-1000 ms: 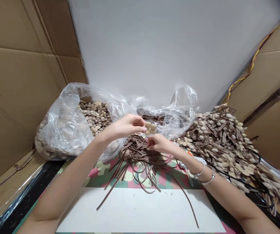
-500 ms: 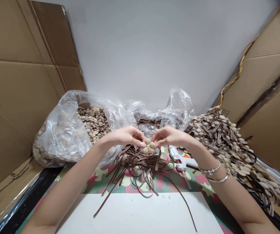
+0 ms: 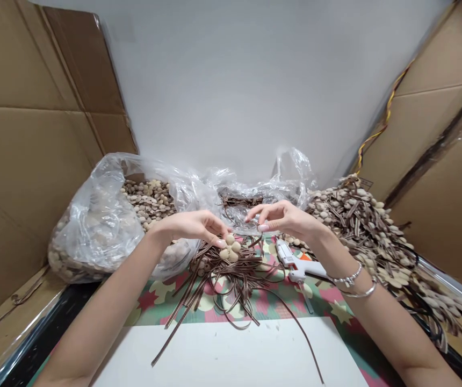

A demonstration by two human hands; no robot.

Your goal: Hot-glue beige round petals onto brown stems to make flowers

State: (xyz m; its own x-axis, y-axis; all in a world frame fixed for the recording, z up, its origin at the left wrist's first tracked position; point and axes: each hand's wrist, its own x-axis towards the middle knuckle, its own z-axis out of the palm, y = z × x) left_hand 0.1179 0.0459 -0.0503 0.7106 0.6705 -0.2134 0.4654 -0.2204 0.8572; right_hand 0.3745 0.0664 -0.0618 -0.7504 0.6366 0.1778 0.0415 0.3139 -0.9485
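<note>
Over the middle of the table, my left hand (image 3: pixel 204 228) pinches a beige, padded flower-shaped piece (image 3: pixel 230 249) with rounded petals between thumb and fingers. To its right, and apart from it, my right hand (image 3: pixel 285 219) has its thumb and a finger closed on a thin brown strip (image 3: pixel 261 236) that hangs down; its other fingers reach out loosely. Beneath both hands lies a tangled heap of brown strips (image 3: pixel 239 277), some ends trailing toward me. Close below my right hand rests a white glue gun (image 3: pixel 295 262) with an orange trigger.
A clear plastic bag (image 3: pixel 98 215) full of beige pieces (image 3: pixel 150 201) stands at left. More brown strips (image 3: pixel 241 201) lie in plastic behind. At right is a large pile of beige pieces with brown strips (image 3: pixel 360 226). A white board (image 3: pixel 223 355) lies in front; cardboard walls (image 3: pixel 21 161) flank the table.
My hands have moved apart. The flower piece, held by both hands before, has shifted left and stays in my left hand, while my right hand has lifted off it with the strip.
</note>
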